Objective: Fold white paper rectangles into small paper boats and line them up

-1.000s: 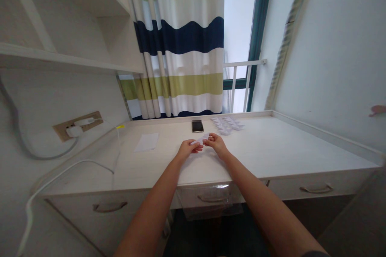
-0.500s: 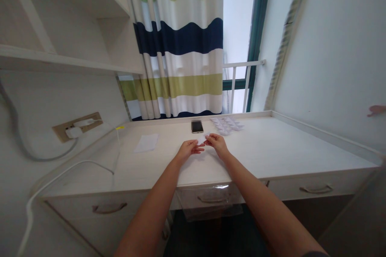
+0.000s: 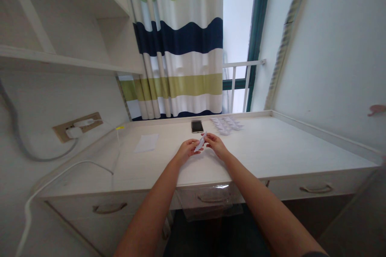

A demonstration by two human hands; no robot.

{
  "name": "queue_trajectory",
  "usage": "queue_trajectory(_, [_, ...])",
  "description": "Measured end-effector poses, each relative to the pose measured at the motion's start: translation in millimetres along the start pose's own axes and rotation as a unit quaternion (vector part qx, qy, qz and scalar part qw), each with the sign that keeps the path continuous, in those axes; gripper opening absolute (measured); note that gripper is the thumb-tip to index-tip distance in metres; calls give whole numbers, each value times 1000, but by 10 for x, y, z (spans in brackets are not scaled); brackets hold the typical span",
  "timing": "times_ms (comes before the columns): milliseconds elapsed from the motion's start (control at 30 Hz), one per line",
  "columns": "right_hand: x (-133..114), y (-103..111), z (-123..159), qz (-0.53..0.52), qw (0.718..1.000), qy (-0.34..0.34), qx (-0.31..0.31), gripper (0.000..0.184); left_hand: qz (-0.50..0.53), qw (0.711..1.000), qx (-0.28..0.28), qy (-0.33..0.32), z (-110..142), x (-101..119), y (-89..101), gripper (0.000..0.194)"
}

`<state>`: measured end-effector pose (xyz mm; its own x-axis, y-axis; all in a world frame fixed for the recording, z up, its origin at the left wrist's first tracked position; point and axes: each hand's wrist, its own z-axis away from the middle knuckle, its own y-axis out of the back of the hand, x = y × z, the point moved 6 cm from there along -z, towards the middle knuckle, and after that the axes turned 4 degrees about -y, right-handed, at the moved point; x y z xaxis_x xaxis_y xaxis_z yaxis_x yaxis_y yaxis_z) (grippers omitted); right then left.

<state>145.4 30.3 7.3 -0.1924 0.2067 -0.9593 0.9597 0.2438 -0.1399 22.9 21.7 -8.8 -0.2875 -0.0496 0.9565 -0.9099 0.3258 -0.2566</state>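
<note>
Between my two hands is a small folded piece of white paper (image 3: 200, 143), tilted above the desk. My left hand (image 3: 187, 150) pinches its lower left side with thumb and fingers. At its upper right, my right hand (image 3: 215, 143) grips the edge between thumb and forefinger. Several folded white paper pieces (image 3: 226, 125) lie grouped on the desk behind my right hand. Flat sheets of white paper (image 3: 146, 143) rest to the left of my hands.
A dark-screened phone (image 3: 197, 126) lies just beyond my hands on the white desk (image 3: 289, 144). White cables (image 3: 81, 162) run along the left side from a wall socket (image 3: 77, 127). Clear plastic (image 3: 208, 204) hangs over the middle drawer. A striped curtain (image 3: 189, 64) hangs behind.
The folded paper has turned between my fingers, from lying flatter to standing more upright and slanted. Both hands stay in nearly the same place.
</note>
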Motion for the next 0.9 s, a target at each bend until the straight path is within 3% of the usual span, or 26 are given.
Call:
queue_trajectory(167, [3, -10, 13, 14, 1000, -5, 5, 30, -21, 1000, -11, -18, -8, 1, -18, 29])
queue_trajectory(367, [56, -25, -10, 12, 1000, -23, 0, 26, -72, 995, 52, -53, -27, 31, 32, 31])
queue_trajectory(533, [61, -6, -27, 21, 1000, -14, 7, 25, -108, 989, 69, -71, -29, 54, 52, 30])
queue_trajectory(900, [71, -4, -49, 26, 1000, -5, 16, 25, -136, 984, 73, -87, -40, 59, 57, 29])
